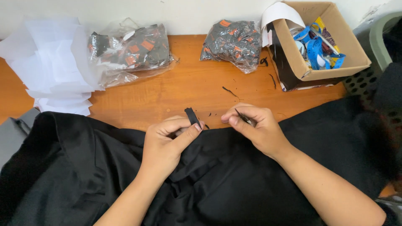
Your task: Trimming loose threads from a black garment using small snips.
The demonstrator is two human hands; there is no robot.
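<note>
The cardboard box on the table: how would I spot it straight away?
Look to the far right corner of the orange wooden table, by the wall. The open brown cardboard box sits there tilted, holding blue and yellow packets. Unlike the two clear bags of dark items beside it, it is stiff and opaque.

A garment (pixel 234 180) is spread over the near edge of the table (pixel 188 83). Behind it, a paper stack (pixel 54 62) is placed far left, two bags (pixel 134 50) (pixel 232 39) mid-table, and a box (pixel 322 37) far right.
</note>
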